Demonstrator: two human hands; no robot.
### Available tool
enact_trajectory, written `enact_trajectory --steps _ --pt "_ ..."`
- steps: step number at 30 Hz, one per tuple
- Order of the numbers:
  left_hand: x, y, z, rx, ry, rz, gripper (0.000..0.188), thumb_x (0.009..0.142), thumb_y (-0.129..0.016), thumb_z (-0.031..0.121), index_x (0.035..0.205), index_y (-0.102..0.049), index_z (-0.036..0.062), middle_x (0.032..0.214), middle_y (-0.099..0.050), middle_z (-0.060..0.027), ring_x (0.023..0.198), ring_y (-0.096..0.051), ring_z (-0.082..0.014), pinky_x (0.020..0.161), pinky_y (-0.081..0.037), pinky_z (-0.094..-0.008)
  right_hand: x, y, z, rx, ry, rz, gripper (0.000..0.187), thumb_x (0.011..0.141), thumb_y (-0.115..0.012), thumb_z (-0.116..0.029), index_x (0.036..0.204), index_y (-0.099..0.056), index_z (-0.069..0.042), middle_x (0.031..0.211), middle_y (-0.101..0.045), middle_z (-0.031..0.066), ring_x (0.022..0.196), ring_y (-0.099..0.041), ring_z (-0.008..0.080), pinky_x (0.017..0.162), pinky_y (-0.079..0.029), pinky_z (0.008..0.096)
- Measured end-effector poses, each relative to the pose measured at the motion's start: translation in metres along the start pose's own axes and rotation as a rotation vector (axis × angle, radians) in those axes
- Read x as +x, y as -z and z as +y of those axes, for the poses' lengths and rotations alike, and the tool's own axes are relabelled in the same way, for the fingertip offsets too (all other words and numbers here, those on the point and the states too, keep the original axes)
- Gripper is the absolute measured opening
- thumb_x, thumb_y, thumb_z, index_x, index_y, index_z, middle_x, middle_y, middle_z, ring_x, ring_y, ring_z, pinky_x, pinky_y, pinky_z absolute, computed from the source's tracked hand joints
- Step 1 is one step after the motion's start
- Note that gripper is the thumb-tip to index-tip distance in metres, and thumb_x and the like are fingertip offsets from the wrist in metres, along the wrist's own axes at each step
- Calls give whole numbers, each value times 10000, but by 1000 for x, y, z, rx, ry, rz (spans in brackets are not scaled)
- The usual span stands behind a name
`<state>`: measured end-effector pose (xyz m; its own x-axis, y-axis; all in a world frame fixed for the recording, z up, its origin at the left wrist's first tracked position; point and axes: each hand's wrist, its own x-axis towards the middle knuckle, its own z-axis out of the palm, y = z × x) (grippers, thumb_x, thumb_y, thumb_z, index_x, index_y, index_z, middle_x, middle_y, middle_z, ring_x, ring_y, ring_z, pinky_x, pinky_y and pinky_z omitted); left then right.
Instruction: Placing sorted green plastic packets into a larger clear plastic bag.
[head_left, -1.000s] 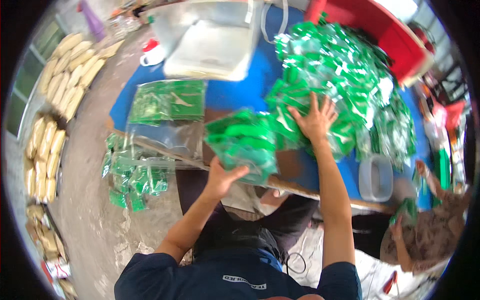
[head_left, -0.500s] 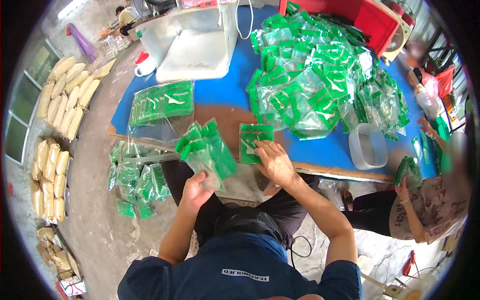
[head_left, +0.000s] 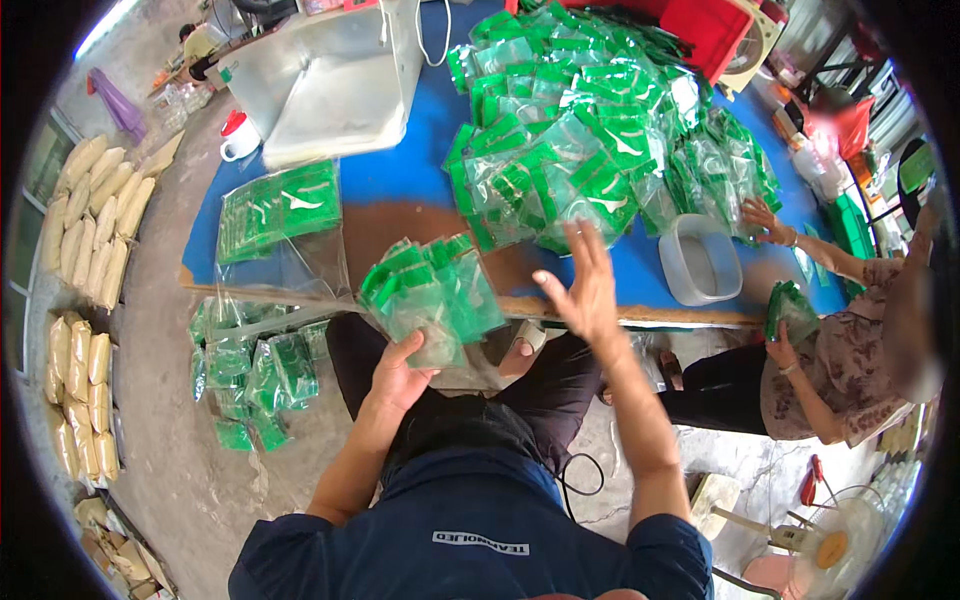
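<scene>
A fanned stack of clear plastic bags with green ends (head_left: pixel 440 285) is pinched at its near end by my left hand (head_left: pixel 402 372), above my lap. My right hand (head_left: pixel 588 290) is raised over the table's front edge, fingers spread, nothing in it. Just beyond its fingertips lies a large heap of the same green-and-clear bags (head_left: pixel 580 130). To the left, a neat overlapping row of such bags (head_left: pixel 285 208) rests on a big clear plastic sheet or bag that hangs over the table edge.
A pale open bin (head_left: pixel 340 110), a white mug with red lid (head_left: pixel 238 137) and a translucent tub (head_left: pixel 700 262) stand on the blue table (head_left: pixel 400 175). More bundles (head_left: pixel 265 375) lie low at left. At right, a co-worker's hand (head_left: pixel 785 350) holds bags. Filled sacks (head_left: pixel 80 380) line the wall.
My right hand has let go of a bag and moved right, opening towards the heap. That bag now appears among those in my left hand. The view has shifted; the co-worker reaches onto the table.
</scene>
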<state>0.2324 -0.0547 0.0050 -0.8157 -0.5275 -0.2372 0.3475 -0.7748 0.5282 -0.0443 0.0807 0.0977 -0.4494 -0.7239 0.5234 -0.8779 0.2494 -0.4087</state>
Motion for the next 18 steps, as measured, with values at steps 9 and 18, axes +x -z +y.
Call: enact_trajectory --steps 9,18 --pt "-14 -14 23 -36 -91 7 469 873 -717 75 1308 -547 23 1231 -650 -89 1171 -617 -234 1029 -479 -429 -16 -20 -12 264 212 -56 276 834 -724 -65 1103 -678 -27 1025 -693 126 940 -655 337 829 -515 437" --pt "16 -80 3 169 -329 279 428 892 -747 142 1263 -577 12 1179 -652 -49 1090 -601 -147 945 -464 -330 25 -23 -86 1408 -760 -175 274 1039 -557 -275 1073 -679 -32 1008 -658 13 913 -566 95 840 -449 283"
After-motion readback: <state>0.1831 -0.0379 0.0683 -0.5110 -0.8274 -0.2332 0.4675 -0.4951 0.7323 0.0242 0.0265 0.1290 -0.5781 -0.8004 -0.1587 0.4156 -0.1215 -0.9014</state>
